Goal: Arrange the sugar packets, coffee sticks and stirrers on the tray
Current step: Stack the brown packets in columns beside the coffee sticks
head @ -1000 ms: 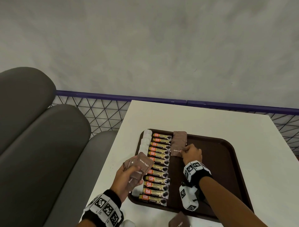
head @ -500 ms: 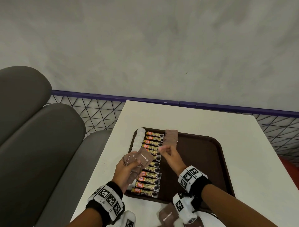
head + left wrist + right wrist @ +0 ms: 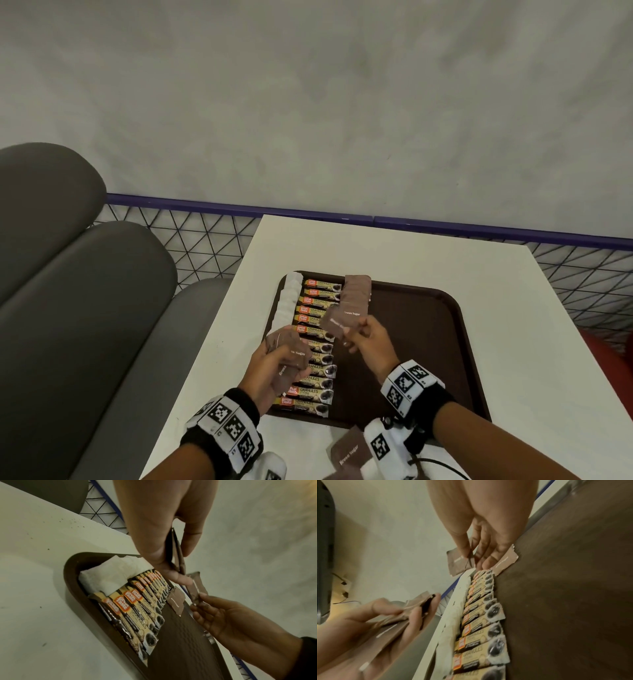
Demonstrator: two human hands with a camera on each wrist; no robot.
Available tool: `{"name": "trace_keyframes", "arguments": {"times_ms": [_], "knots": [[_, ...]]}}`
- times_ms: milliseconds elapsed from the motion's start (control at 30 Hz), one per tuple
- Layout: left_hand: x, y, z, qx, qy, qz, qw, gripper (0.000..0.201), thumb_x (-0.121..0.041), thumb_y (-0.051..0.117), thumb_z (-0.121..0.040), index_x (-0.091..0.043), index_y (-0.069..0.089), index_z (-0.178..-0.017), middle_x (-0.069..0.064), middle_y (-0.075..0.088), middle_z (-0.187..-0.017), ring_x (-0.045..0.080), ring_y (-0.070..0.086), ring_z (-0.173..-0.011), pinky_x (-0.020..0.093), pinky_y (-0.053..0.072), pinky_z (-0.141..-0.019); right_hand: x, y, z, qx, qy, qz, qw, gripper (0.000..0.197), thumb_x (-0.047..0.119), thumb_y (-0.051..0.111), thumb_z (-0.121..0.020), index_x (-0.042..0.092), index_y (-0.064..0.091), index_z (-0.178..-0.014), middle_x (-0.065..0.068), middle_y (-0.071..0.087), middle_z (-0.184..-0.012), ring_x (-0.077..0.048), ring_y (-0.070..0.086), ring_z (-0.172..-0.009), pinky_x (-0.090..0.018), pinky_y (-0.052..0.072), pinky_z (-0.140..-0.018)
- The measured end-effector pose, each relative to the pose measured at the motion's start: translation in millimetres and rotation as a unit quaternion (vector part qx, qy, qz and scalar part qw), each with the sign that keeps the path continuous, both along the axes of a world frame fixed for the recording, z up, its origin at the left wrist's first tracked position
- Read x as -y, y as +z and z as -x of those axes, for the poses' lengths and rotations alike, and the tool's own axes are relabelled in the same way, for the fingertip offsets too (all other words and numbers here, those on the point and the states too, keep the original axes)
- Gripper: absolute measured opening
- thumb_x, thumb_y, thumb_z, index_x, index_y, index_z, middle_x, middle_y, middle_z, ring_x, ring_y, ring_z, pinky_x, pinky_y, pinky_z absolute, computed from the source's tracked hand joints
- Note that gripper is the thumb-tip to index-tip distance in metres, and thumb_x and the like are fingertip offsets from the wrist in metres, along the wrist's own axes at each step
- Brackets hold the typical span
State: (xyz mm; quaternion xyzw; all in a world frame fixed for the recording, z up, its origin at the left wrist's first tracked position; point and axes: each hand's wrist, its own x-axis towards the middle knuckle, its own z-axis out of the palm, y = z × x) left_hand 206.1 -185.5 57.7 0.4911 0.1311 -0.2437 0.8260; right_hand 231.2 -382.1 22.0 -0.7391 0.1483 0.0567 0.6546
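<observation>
A brown tray (image 3: 428,342) lies on the white table. Along its left side run a column of white sugar packets (image 3: 286,301), a column of coffee sticks (image 3: 315,342) and, at the far end, a short overlapping row of brown sugar packets (image 3: 358,291). My left hand (image 3: 274,363) grips a stack of brown sugar packets (image 3: 289,353) over the tray's left edge. My right hand (image 3: 358,330) pinches a single brown sugar packet (image 3: 342,318) in the air above the coffee sticks, just short of the row. In the left wrist view that packet (image 3: 195,588) hangs from the right fingers. No stirrers show.
More brown sugar packets (image 3: 347,452) lie on the table in front of the tray, by my right wrist. Grey padded seats (image 3: 85,308) stand to the left. A wire mesh fence with a purple rail (image 3: 308,209) runs behind the table. The tray's right half (image 3: 411,359) is bare.
My right hand left the brown packet row, came back to the left hand's stack, and now holds one packet lifted away from it toward the row. The left hand's stack sits lower.
</observation>
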Motion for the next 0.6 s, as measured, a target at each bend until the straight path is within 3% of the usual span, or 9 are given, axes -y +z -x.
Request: {"name": "trace_keyframes", "arguments": {"times_ms": [67, 167, 233, 333, 433, 600], "knots": [[-3, 0, -1, -0.004, 0.007, 0.013, 1.0, 0.037, 0.02, 0.042, -0.081, -0.01, 0.06, -0.091, 0.017, 0.059, -0.086, 0.031, 0.054, -0.085, 0.039, 0.049, -0.07, 13, -8, -7, -0.003, -0.051, 0.05, 0.997, 0.016, 0.004, 0.056, -0.088, 0.017, 0.049, -0.082, -0.007, 0.059, -0.082, -0.016, 0.054, -0.065, -0.023, 0.046, -0.057], [-8, -5, -5, -0.026, 0.037, -0.003, 0.999, 0.044, 0.017, 0.048, -0.081, -0.012, 0.055, -0.113, 0.021, 0.06, -0.107, 0.035, 0.058, -0.101, 0.039, 0.058, -0.067, 30, -16, -18, -0.023, -0.096, 0.116, 0.988, 0.023, 0.005, 0.059, -0.085, 0.022, 0.048, -0.074, -0.005, 0.057, -0.079, -0.021, 0.053, -0.075, -0.042, 0.049, -0.074], [-10, -7, -6, -0.033, 0.049, -0.004, 0.998, 0.042, 0.014, 0.051, -0.083, -0.011, 0.055, -0.116, 0.022, 0.061, -0.112, 0.036, 0.059, -0.103, 0.039, 0.06, -0.068, 36, -19, -24, -0.04, -0.103, 0.138, 0.984, 0.026, 0.003, 0.06, -0.083, 0.022, 0.048, -0.071, 0.0, 0.056, -0.075, -0.023, 0.055, -0.078, -0.044, 0.049, -0.081], [-11, -8, -6, -0.026, 0.048, -0.018, 0.998, 0.031, 0.005, 0.051, -0.089, -0.007, 0.056, -0.117, 0.022, 0.064, -0.113, 0.033, 0.062, -0.098, 0.04, 0.06, -0.068, 40, -20, -31, -0.05, -0.109, 0.157, 0.98, 0.022, 0.001, 0.063, -0.08, 0.019, 0.052, -0.074, -0.002, 0.057, -0.076, -0.024, 0.055, -0.078, -0.041, 0.05, -0.079], [-11, -10, -7, -0.017, 0.043, -0.043, 0.998, 0.031, -0.002, 0.056, -0.089, -0.007, 0.056, -0.119, 0.021, 0.066, -0.111, 0.032, 0.065, -0.096, 0.039, 0.06, -0.068, 37, -23, -37, -0.062, -0.097, 0.171, 0.978, 0.018, 0.0, 0.065, -0.079, 0.014, 0.054, -0.079, -0.005, 0.057, -0.077, -0.023, 0.054, -0.077, -0.031, 0.047, -0.067], [-12, -15, -10, -0.005, 0.038, -0.056, 0.998, 0.036, -0.008, 0.06, -0.087, -0.009, 0.056, -0.123, 0.019, 0.067, -0.113, 0.031, 0.066, -0.098, 0.037, 0.058, -0.068, 27, -31, -41, -0.074, -0.078, 0.204, 0.973, 0.013, 0.003, 0.065, -0.081, 0.011, 0.055, -0.082, 0.003, 0.05, -0.065, -0.02, 0.052, -0.075, -0.025, 0.04, -0.069]]}}
